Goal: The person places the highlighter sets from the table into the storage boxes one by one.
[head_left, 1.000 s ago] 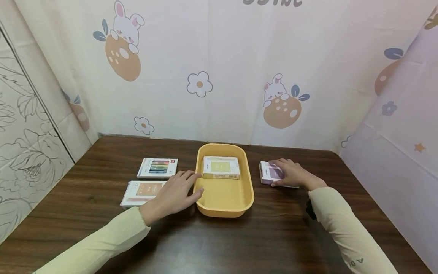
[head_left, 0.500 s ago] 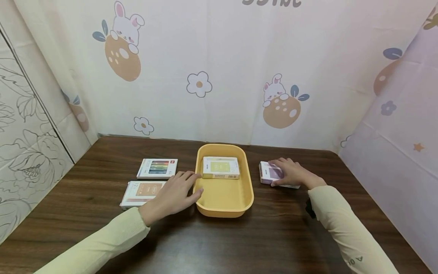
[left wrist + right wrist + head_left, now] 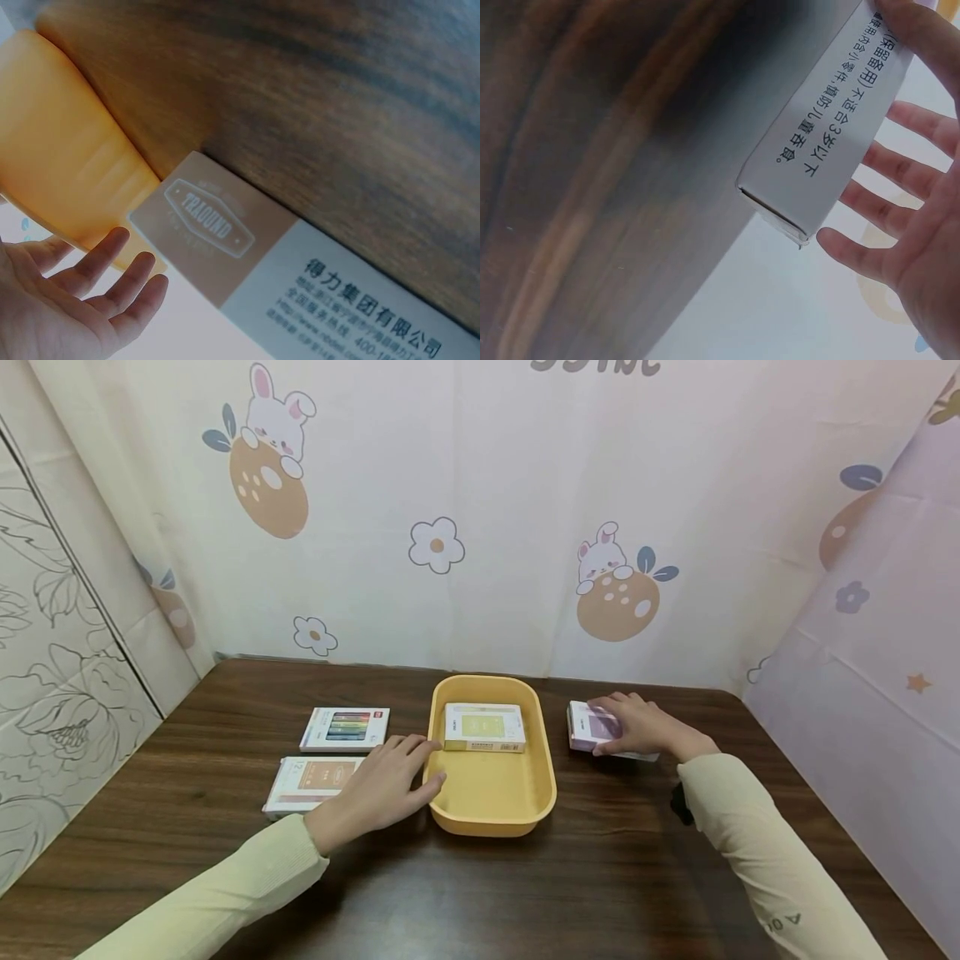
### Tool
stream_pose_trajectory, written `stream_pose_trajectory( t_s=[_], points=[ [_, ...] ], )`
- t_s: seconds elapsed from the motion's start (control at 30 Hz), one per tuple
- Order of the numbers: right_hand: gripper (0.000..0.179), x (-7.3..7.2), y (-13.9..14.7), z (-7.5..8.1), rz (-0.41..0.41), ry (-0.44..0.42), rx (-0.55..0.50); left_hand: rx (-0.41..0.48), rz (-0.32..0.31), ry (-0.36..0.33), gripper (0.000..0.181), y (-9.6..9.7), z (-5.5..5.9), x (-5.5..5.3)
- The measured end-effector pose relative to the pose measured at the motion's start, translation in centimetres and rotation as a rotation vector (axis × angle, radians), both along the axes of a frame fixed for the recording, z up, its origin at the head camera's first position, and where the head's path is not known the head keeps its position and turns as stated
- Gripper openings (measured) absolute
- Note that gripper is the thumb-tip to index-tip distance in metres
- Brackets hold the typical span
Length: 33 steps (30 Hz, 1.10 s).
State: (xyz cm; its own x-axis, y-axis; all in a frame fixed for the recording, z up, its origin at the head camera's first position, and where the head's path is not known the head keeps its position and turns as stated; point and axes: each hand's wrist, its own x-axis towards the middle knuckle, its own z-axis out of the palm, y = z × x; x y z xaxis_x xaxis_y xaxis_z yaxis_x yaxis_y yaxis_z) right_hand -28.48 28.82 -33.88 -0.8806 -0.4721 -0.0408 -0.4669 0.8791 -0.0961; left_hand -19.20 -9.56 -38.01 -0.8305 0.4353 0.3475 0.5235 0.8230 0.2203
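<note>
Purple-and-white box (image 3: 584, 727) sits gripped in the right hand (image 3: 647, 730) (left hand (image 3: 384, 785) relaxed at the tray (image 3: 487, 828)), so I judge pick-up, requiring 1 level carry next.

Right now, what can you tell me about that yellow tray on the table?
The yellow tray is an open, rounded rectangle, smooth and plastic-looking, with raised walls. It sits upright on the dark wood-look table. A white box with a yellow-green label lies flat inside, at the far end. The left hand has its fingertips at the tray's left rim; whether they press on it is hard to tell.
</note>
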Motion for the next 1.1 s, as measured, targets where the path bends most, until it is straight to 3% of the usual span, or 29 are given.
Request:
stream_pose_trajectory(
  t_s=[0.2,1.1],
  points=[
    [0.080,-0.3,-0.5,0.8,0.019,0.013,0.012,-0.008,-0.019,0.055,0.042,0.0,-0.1,0.0],
    [0.080,0.4,-6.1,4.9,0.103,0.054,0.042,0.004,-0.013,0.029,0.040,-0.1,-0.2,-0.2]
  ],
)
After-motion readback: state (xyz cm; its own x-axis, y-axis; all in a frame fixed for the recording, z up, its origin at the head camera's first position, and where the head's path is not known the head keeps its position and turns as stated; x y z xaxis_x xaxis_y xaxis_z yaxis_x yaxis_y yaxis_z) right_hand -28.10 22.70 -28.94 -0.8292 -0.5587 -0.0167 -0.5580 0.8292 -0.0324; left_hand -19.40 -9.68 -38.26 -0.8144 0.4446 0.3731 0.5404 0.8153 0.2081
